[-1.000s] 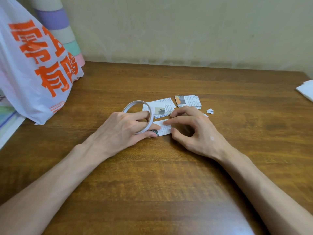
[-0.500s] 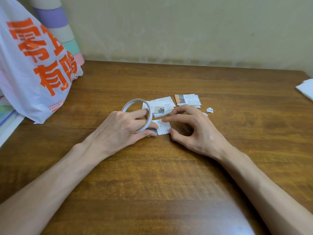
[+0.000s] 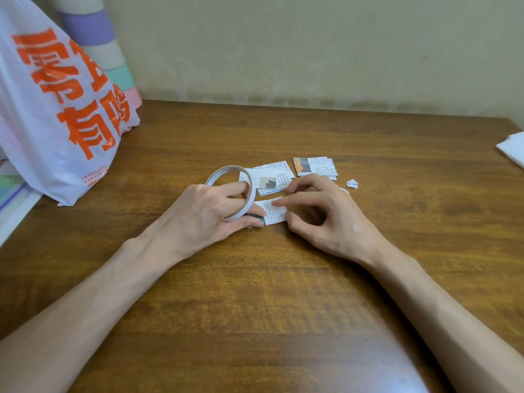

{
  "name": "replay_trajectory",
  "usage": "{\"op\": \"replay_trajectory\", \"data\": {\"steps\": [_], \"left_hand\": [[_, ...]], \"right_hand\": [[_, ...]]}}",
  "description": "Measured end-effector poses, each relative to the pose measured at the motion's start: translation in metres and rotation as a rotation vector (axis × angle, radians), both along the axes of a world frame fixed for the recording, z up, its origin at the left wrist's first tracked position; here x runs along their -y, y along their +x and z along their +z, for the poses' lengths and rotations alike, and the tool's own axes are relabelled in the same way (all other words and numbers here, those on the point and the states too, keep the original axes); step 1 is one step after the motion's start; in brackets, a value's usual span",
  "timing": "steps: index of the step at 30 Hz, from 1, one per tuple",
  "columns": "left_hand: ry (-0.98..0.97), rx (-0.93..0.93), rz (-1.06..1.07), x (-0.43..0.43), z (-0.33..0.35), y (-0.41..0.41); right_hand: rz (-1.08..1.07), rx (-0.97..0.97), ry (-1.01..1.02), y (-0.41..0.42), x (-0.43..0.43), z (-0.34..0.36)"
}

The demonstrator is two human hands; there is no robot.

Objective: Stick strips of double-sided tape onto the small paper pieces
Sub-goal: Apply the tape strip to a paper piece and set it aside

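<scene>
The left hand (image 3: 198,217) still grips the tape roll (image 3: 224,169), forefinger through its ring. Just right, the paper piece (image 3: 273,215) lies unmoved mid-table; the right hand (image 3: 326,219) keeps pinning it, forefinger curled on top, thumb at its edge.

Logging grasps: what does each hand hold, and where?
Left hand grips the tape roll by its near rim, finger through it. Right hand pinches the paper piece at its right end.
</scene>
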State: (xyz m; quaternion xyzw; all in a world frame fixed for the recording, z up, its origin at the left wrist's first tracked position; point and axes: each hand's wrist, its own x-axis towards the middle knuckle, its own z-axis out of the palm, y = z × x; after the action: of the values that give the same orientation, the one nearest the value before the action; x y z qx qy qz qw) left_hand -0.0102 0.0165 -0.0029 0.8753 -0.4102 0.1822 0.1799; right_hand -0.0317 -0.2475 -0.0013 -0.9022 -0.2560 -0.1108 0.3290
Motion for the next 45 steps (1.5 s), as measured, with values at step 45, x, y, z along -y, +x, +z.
{"op": "replay_trajectory", "data": {"steps": [45], "left_hand": [[-0.323, -0.775, -0.012, -0.008, 0.052, -0.030]], "right_hand": [[-0.163, 0.061, 0.352, -0.002, -0.017, 0.012]]}}
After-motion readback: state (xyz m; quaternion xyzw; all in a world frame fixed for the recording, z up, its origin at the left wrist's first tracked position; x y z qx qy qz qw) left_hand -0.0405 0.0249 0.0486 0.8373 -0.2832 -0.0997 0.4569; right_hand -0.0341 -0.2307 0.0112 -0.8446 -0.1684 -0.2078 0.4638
